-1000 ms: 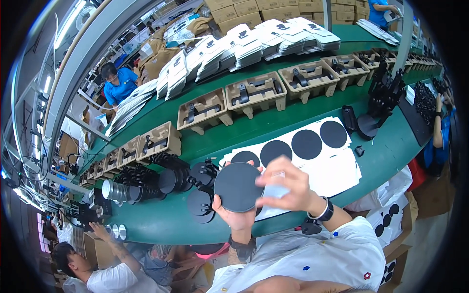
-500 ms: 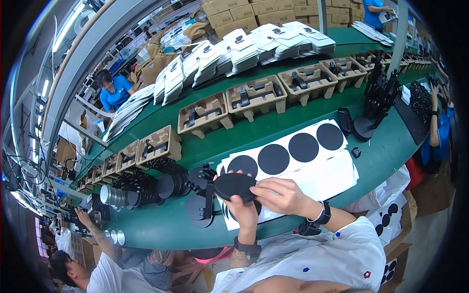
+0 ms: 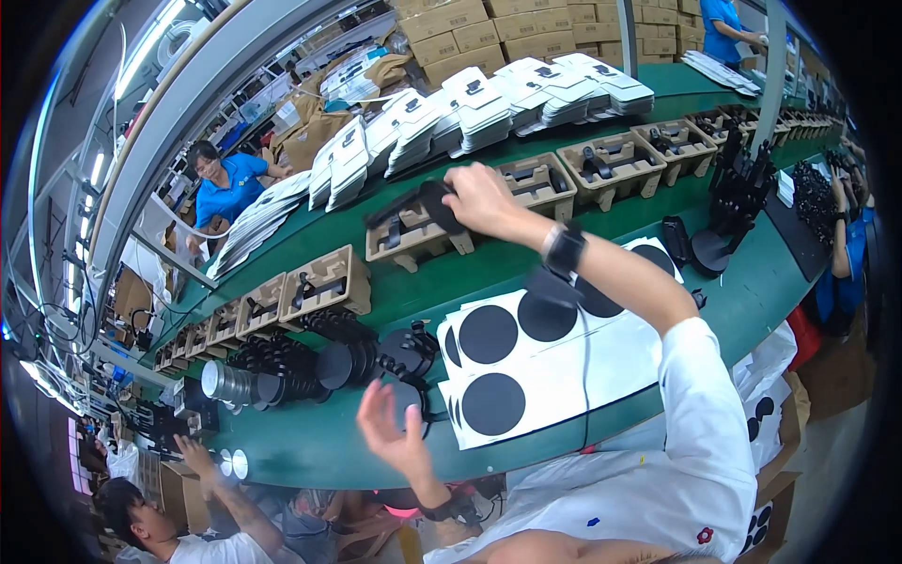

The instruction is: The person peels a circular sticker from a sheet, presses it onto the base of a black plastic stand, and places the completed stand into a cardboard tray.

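Observation:
My right hand [image 3: 481, 199] reaches over the far row and is closed on a black round-based stand [image 3: 440, 205], partly smeared by motion. The stand is above a brown moulded pulp tray [image 3: 404, 252] that has black parts in it. Nothing is in my left hand [image 3: 395, 434]; its fingers are spread over the near edge of the bench, slightly blurred. Beside it on the bench is another black round-based stand [image 3: 404, 350]. White sheets [image 3: 545, 404] bearing black round pads [image 3: 493, 404] lie to the right of my left hand.
More pulp trays [image 3: 324, 287] line the green bench [image 3: 319, 456]. Flat white cartons [image 3: 470, 108] are stacked behind them. Black stands [image 3: 738, 202] cluster at the right, and others stand at the left. A metal post [image 3: 770, 75] rises at the far right. Co-workers sit nearby.
The black round piece held by both hands before me is gone from there. My right hand has moved far and left to the tray with the stand; my left hand has opened and moved left.

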A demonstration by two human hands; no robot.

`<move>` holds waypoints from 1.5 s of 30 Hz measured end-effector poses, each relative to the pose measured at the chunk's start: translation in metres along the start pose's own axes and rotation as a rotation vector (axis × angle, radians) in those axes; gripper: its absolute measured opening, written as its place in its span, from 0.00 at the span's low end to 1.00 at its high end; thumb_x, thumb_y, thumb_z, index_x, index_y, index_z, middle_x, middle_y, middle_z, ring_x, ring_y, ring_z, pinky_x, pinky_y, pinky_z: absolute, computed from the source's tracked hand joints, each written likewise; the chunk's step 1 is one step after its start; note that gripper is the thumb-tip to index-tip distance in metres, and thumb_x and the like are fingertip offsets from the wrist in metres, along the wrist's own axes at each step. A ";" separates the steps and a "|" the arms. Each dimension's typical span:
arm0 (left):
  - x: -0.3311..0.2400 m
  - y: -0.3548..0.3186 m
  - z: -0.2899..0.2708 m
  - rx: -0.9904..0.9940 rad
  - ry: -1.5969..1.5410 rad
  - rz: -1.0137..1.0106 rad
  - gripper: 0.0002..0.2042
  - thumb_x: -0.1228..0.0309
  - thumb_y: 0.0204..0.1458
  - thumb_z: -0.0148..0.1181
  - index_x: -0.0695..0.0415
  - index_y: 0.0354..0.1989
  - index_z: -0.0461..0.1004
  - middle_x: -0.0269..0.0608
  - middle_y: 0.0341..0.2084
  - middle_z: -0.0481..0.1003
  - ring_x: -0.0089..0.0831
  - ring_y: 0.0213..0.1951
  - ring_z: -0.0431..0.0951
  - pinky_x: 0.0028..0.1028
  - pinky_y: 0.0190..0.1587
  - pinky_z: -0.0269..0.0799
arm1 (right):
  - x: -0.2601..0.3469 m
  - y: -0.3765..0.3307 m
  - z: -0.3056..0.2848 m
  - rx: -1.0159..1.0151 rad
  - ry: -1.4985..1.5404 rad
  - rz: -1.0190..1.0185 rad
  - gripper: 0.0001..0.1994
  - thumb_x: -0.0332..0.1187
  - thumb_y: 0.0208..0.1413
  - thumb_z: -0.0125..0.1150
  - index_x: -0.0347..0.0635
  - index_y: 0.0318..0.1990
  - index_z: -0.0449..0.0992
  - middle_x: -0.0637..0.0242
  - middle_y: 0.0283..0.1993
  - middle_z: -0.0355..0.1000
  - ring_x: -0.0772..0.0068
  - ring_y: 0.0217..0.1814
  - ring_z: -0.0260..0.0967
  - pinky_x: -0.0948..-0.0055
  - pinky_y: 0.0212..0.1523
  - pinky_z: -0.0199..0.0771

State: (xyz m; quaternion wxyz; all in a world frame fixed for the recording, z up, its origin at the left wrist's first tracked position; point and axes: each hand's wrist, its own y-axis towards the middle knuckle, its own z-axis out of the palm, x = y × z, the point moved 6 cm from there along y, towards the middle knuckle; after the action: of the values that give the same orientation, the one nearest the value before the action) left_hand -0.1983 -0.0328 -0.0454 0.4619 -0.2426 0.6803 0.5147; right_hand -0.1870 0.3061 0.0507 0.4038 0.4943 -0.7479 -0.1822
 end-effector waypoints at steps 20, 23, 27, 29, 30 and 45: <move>0.066 -0.009 -0.035 0.487 0.943 -0.102 0.46 0.68 0.20 0.78 0.55 0.56 0.63 0.54 0.60 0.53 0.54 0.61 0.51 0.42 0.61 0.54 | -0.052 -0.053 0.110 0.555 -0.662 -0.110 0.36 0.56 0.43 0.64 0.37 0.54 0.67 0.47 0.65 0.49 0.45 0.71 0.37 0.40 0.60 0.51; 0.063 0.011 -0.035 0.554 1.095 -0.016 0.46 0.69 0.18 0.78 0.56 0.56 0.63 0.54 0.59 0.55 0.53 0.60 0.53 0.42 0.60 0.55 | -0.058 -0.052 0.096 0.399 -0.501 -0.041 0.35 0.54 0.43 0.64 0.36 0.53 0.68 0.45 0.64 0.50 0.44 0.70 0.37 0.39 0.60 0.50; 0.079 0.024 -0.039 0.726 0.783 -0.168 0.44 0.69 0.20 0.77 0.59 0.54 0.64 0.54 0.58 0.57 0.53 0.59 0.55 0.41 0.60 0.56 | -0.019 -0.067 0.073 0.456 -0.374 -0.066 0.31 0.47 0.45 0.64 0.35 0.53 0.68 0.45 0.61 0.53 0.43 0.68 0.42 0.41 0.60 0.52; 0.079 0.020 -0.045 0.700 0.736 -0.111 0.43 0.73 0.22 0.75 0.57 0.56 0.62 0.53 0.57 0.58 0.49 0.59 0.56 0.40 0.59 0.58 | 0.023 -0.093 0.045 0.606 -0.210 -0.124 0.27 0.40 0.45 0.63 0.35 0.52 0.68 0.47 0.57 0.58 0.46 0.64 0.49 0.47 0.58 0.57; 0.079 0.013 -0.056 0.676 0.722 -0.097 0.43 0.74 0.23 0.74 0.57 0.56 0.61 0.52 0.57 0.58 0.47 0.59 0.57 0.40 0.59 0.58 | 0.059 -0.117 0.036 0.699 -0.040 -0.170 0.24 0.35 0.45 0.61 0.35 0.51 0.69 0.48 0.54 0.61 0.48 0.60 0.54 0.52 0.56 0.61; -0.062 -0.033 -0.020 0.381 0.050 -0.017 0.40 0.72 0.29 0.58 0.66 0.59 0.57 0.56 0.54 0.61 0.47 0.55 0.63 0.37 0.56 0.59 | 0.132 -0.241 0.004 0.384 -0.004 -0.182 0.15 0.26 0.44 0.53 0.34 0.43 0.72 0.59 0.44 0.64 0.61 0.47 0.59 0.69 0.45 0.63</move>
State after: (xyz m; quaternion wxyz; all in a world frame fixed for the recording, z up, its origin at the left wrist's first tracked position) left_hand -0.1515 -0.0723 -0.0061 0.4869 -0.1692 0.7746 0.3663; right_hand -0.0713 0.0813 -0.0578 0.2826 0.6274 -0.7220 -0.0729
